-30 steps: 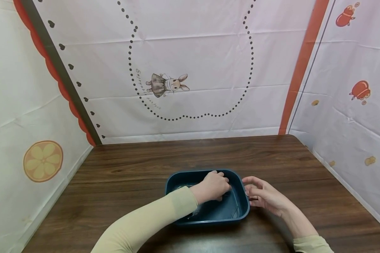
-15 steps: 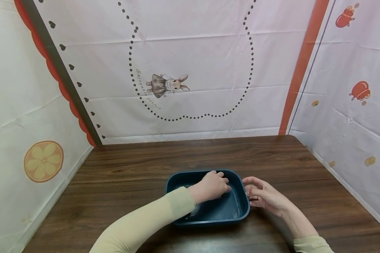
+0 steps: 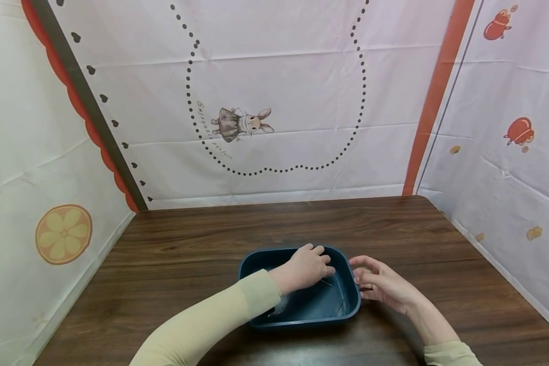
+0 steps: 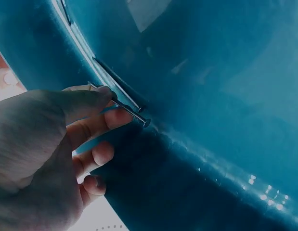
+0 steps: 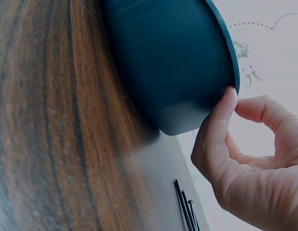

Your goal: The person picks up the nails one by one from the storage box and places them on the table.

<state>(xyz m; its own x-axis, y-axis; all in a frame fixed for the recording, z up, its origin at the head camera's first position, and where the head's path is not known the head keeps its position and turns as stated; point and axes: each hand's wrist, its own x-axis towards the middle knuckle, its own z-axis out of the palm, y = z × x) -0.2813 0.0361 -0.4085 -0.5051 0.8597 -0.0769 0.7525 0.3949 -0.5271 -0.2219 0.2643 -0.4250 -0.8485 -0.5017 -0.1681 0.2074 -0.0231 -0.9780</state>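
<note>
A dark blue rectangular tray [image 3: 302, 321] sits on the wooden table [image 3: 187, 239] near its front. My left hand [image 3: 325, 269] reaches inside the tray, and in the left wrist view the left hand [image 4: 110, 103] pinches a thin metal nail [image 4: 127, 109] between thumb and forefinger, close to the tray's inner wall [image 4: 211, 72]. My right hand [image 3: 361, 277] is just outside the tray's right end. The right wrist view shows the thumb of the right hand [image 5: 235, 102] touching the rim at a corner of the tray [image 5: 168, 57], with the other fingers loosely curved and holding nothing.
A few thin nails [image 5: 185, 211] lie on the table beneath my right hand. Another thin nail [image 3: 340, 306] lies on the tray floor near its right wall. Printed fabric walls [image 3: 274, 101] close in the table at the back and on both sides.
My left hand has drawn slightly back and up inside the tray with the nail pinched. The right hand stays at the tray's right end.
</note>
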